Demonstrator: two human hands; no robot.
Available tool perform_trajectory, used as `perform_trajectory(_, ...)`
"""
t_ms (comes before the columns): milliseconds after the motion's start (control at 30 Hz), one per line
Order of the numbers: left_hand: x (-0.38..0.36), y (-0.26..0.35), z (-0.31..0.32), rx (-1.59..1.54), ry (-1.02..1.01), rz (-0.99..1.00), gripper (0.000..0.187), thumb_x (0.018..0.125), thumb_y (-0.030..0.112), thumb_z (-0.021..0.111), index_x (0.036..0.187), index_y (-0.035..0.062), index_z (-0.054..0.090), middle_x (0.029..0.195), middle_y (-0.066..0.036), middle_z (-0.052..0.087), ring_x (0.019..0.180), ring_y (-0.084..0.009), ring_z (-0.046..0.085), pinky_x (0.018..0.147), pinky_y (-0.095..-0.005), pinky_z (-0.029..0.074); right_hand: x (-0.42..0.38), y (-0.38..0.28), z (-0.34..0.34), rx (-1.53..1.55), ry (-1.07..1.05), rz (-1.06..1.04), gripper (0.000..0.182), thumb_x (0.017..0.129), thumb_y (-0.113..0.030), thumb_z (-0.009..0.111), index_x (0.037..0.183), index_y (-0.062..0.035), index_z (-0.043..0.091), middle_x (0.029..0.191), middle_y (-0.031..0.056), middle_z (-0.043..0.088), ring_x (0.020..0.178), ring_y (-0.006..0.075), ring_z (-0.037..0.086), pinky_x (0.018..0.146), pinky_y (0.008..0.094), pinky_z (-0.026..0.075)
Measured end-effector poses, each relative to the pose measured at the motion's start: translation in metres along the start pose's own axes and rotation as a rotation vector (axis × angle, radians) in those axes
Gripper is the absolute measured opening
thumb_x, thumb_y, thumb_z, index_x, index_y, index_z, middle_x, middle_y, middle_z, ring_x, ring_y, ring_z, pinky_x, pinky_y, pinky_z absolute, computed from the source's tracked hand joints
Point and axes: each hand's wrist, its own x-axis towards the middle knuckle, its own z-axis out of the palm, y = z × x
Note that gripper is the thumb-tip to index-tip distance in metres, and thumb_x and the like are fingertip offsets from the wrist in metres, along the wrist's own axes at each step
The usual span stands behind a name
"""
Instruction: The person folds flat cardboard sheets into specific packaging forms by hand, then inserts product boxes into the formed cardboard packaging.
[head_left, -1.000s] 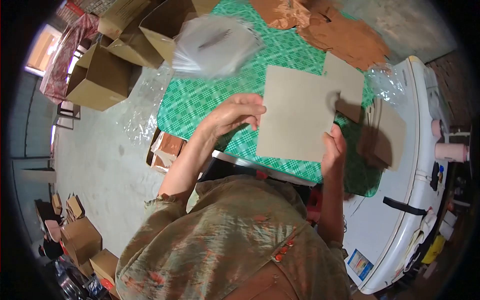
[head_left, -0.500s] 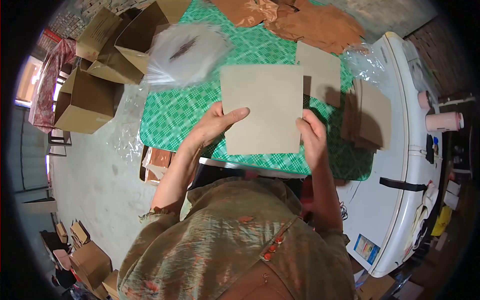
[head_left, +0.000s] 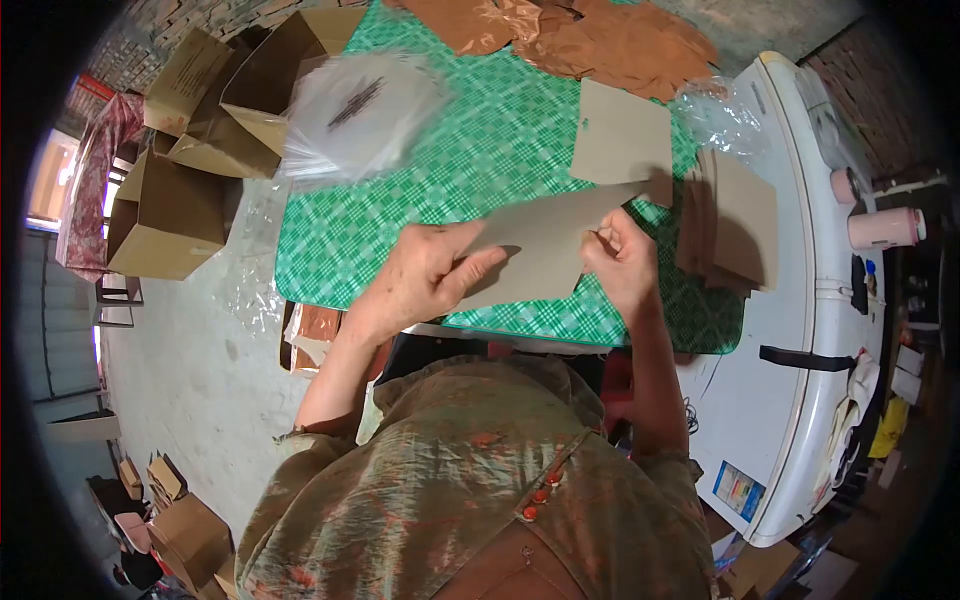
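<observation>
A beige cardboard sheet (head_left: 545, 240) is tilted over the near edge of the green checked table (head_left: 340, 240). My left hand (head_left: 425, 270) grips its left side, thumb on top. My right hand (head_left: 622, 255) is at the sheet's right edge with fingers curled in a pinch; whether it holds the edge is hard to make out. Beyond the right hand lies another beige sheet (head_left: 625, 130). A stack of brown cardboard pieces (head_left: 745, 220) sits to its right. Clear plastic bags (head_left: 365, 115) are piled at the table's back left.
Brown leather-like pieces (head_left: 610, 45) lie at the table's far edge, near crumpled clear plastic (head_left: 725, 115). Open cardboard boxes (head_left: 175, 215) stand at the left. A white freezer (head_left: 790, 400) is along the right side. More boxes (head_left: 190, 530) are on the floor at lower left.
The sheet has gone from facing me nearly flat to being tilted, its far right corner raised. My left hand has moved slightly right and down, and my right fingers have curled more.
</observation>
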Motion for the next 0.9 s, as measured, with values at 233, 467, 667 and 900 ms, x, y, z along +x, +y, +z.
perform_trajectory(233, 0.003, 0.003, 0.002, 0.048, 0.037, 0.169, 0.013, 0.092, 0.014, 0.065, 0.087, 0.0023, 0.062, 0.066, -0.014, 0.055, 0.056, -0.0316, 0.054, 0.054, -0.0367, 0.046, 0.002, -0.001, 0.003, 0.003, 0.050, 0.025, 0.008, 0.086, -0.001, 0.064, 0.087, 0.0009, 0.056, 0.067, -0.0006, 0.057, 0.062, 0.0028, 0.052, 0.054, 0.0224, 0.045)
perform_trajectory(467, -0.002, -0.004, 0.000, -0.054, -0.043, -0.016, 0.014, 0.092, 0.016, 0.065, 0.095, 0.0024, 0.066, 0.069, -0.011, 0.059, 0.056, -0.0209, 0.057, 0.054, -0.0332, 0.045, 0.001, -0.017, -0.003, 0.048, -0.122, 0.155, 0.010, 0.087, -0.004, 0.061, 0.095, 0.0017, 0.060, 0.073, 0.0002, 0.060, 0.061, 0.0051, 0.056, 0.051, 0.0234, 0.047)
perform_trajectory(667, -0.002, -0.028, 0.008, -0.752, 0.023, -0.434, 0.024, 0.092, 0.016, 0.067, 0.109, -0.0026, 0.067, 0.092, -0.009, 0.072, 0.076, -0.0142, 0.067, 0.066, -0.0289, 0.054, -0.007, -0.026, -0.010, 0.204, -0.251, 0.200, 0.016, 0.092, -0.012, 0.054, 0.095, 0.0013, 0.062, 0.074, -0.0003, 0.059, 0.060, 0.0063, 0.057, 0.050, 0.0228, 0.046)
perform_trajectory(900, -0.005, -0.055, 0.016, -1.085, 0.048, -0.665, 0.038, 0.089, 0.014, 0.070, 0.121, -0.0047, 0.061, 0.107, -0.014, 0.070, 0.091, -0.0221, 0.070, 0.081, -0.0344, 0.059, -0.020, -0.027, -0.008, 0.449, -0.345, 0.373, 0.022, 0.099, -0.021, 0.052, 0.103, 0.0000, 0.059, 0.079, 0.0034, 0.058, 0.059, 0.0124, 0.058, 0.047, 0.0266, 0.047)
